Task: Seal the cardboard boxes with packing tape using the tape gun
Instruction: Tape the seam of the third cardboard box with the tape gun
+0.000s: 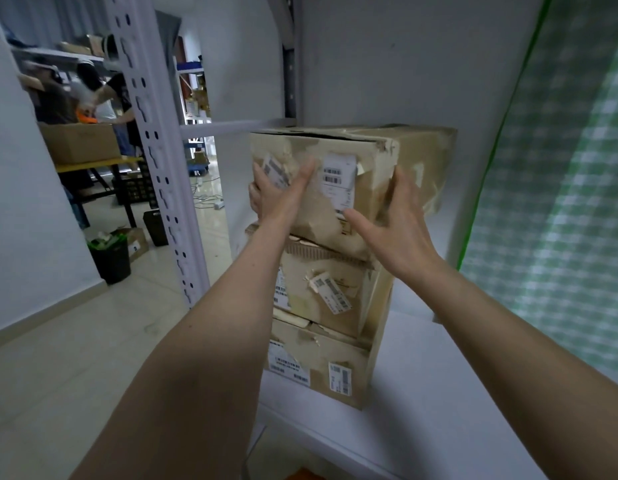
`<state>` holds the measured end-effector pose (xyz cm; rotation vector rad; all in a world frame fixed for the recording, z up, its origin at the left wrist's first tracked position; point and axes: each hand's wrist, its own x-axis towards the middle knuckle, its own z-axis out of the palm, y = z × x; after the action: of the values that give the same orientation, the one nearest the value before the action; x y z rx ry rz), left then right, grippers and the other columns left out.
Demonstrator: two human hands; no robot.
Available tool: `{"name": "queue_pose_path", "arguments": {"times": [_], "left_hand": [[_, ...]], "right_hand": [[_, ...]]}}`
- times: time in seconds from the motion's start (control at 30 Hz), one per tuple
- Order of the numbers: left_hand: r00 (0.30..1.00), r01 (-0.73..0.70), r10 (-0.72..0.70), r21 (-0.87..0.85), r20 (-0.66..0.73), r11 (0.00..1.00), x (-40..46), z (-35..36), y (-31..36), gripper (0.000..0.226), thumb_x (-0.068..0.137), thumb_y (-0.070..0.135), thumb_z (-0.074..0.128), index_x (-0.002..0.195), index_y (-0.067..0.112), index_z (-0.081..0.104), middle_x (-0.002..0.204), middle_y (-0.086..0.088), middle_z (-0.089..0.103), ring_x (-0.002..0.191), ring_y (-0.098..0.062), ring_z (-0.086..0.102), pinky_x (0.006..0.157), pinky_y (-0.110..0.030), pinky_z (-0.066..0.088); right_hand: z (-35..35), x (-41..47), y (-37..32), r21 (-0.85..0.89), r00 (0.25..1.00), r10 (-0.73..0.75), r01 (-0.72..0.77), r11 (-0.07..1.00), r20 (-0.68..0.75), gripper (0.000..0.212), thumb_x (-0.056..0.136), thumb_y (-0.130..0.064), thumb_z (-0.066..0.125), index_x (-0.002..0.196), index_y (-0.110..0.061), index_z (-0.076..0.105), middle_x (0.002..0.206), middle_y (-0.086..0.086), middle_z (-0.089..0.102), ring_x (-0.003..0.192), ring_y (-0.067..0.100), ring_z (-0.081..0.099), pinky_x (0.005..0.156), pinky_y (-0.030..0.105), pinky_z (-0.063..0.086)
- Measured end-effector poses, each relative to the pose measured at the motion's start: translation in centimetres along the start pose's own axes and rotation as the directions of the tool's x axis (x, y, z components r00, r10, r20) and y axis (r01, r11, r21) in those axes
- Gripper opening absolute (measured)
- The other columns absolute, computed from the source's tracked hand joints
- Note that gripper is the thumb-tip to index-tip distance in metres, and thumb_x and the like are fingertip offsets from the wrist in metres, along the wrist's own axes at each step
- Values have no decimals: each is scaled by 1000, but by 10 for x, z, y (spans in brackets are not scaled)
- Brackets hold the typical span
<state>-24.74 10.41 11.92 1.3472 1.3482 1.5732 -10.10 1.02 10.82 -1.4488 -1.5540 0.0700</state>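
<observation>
Left hand [278, 190] and right hand [394, 223], fingers straight, flank top box [356, 174]; worn stack [321, 306] beneath may topple if dragged.

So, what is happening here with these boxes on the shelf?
A person is reaching with both bare hands for the top cardboard box of a stack of three worn boxes on a white shelf. The left hand lies on the box's front left side, and the right hand is at its front right corner, fingers spread. The box looks only steadied or about to be lifted. No tape gun is in view.
</observation>
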Motion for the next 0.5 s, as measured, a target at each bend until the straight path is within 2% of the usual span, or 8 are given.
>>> {"name": "queue_pose_path", "arguments": {"times": [0.07,0.13,0.27,0.37,0.43,0.5], "left_hand": [[1000,4,-4,52,-4,999,-3,6,1,124,59,75,70,152,32,0,153,-9,15,140,-32,18,113,-55,20],[1000,17,-16,102,-14,995,-8,12,1,127,58,70,75,152,29,0,149,-10,17,139,-31,18,111,-51,20],[1000,-8,9,115,-13,993,-22,25,3,119,53,67,80,145,23,20,142,-9,24,135,-28,22,112,-44,24],[998,-56,58,58,-23,997,-37,34,7,109,50,63,83,134,18,30,137,-6,35,129,-24,34,109,-43,33],[995,-97,97,-30,-28,995,-50,40,7,99,44,61,84,121,20,38,122,-1,50,114,-19,50,100,-41,43],[993,-116,114,-90,-24,989,-70,47,9,93,45,59,85,116,21,40,112,2,58,103,-15,56,94,-40,48]], "right_hand": [[-5,2,5,-18,999,12,-13,1000,-42,95,84,-44,65,151,-13,6,156,8,18,144,23,18,117,46,24],[-11,3,12,-30,997,38,-41,999,-69,92,86,-38,64,151,-11,5,157,8,16,145,24,16,117,46,21],[-30,3,24,105,976,159,-144,984,-149,92,79,-38,66,148,-9,13,153,10,25,141,27,27,113,49,30],[-45,0,28,265,949,271,-223,938,-162,99,63,-52,59,144,-13,17,146,8,37,134,25,38,107,49,37],[-55,-4,28,344,928,320,-242,907,-191,93,58,-52,56,138,-16,26,136,4,45,126,23,46,103,47,42],[-69,-12,28,385,907,343,-234,893,-243,85,57,-50,55,132,-18,32,131,1,47,121,21,49,100,46,44]]}}
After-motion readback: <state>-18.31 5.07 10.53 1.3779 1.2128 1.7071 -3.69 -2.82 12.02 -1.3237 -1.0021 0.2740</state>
